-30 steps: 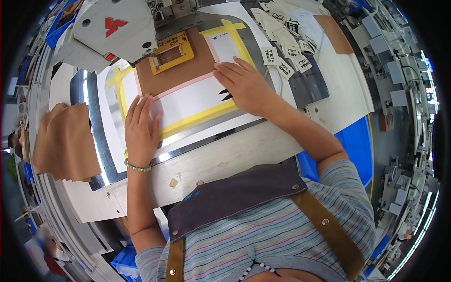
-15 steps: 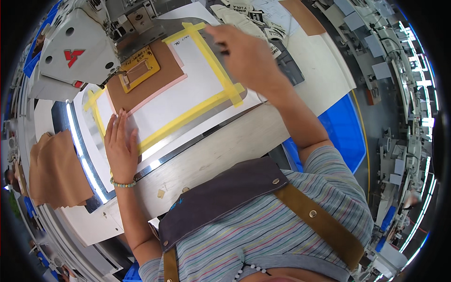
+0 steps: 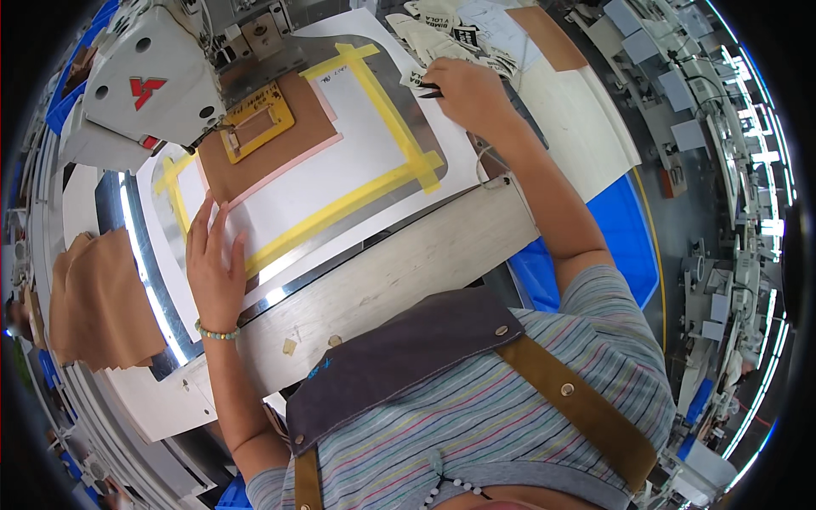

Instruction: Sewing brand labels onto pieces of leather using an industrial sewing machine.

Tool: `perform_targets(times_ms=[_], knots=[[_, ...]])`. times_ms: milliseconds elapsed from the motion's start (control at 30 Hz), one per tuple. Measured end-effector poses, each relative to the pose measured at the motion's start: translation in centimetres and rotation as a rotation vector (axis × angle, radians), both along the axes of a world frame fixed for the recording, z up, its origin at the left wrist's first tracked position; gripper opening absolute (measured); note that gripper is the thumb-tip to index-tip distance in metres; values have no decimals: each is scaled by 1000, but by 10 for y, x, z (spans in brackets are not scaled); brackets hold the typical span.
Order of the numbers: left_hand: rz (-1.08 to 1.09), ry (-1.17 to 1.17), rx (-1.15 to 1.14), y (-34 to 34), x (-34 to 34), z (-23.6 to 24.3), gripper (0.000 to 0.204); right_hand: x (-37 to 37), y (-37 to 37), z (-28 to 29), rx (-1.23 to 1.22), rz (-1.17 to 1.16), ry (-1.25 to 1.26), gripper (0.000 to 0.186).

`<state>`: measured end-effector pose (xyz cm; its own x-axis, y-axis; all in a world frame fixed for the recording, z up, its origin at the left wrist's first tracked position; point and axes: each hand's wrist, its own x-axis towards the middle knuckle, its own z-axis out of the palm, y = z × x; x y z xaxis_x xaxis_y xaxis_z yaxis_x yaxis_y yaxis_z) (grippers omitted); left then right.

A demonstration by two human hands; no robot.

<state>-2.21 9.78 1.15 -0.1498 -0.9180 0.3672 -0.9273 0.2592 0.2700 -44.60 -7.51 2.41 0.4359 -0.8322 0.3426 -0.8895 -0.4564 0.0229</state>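
Observation:
My left hand (image 3: 216, 272) lies flat with its fingers spread. Its fingertips touch the near-left corner of a brown leather-like sheet (image 3: 293, 140) edged with pink strips. The sheet rests on a white board framed with yellow tape (image 3: 327, 214). A yellow template (image 3: 276, 136) with a slot lies on the sheet by the sewing machine's head (image 3: 140, 93). My right hand (image 3: 476, 98) is closed around a small black two-pronged tool (image 3: 431, 90); tweezers or snips, I cannot tell which. Its tips are beside a heap of white and black fabric labels (image 3: 442, 42).
Brown cut pieces (image 3: 102, 302) are stacked at the left. Another brown piece (image 3: 548, 38) lies at the far right of the table (image 3: 586, 119). A blue bin (image 3: 625, 238) stands below the table's right edge. The machine overhangs the work's far left.
My right hand has moved right and nearer, from the board's far corner to the label heap. My left hand has hardly moved and still touches the sheet's corner.

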Motion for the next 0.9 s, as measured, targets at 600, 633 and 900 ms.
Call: perform_targets(times_ms=[600,633,900], knots=[[-31,1443,620,-33,-45,8,25,149,51,23,252,631,-556,32],[-30,1443,619,-33,-44,8,25,152,48,23,252,633,-557,32],[18,1383,590,-29,-27,6,29,177,14,23,933,384,-693,19]])
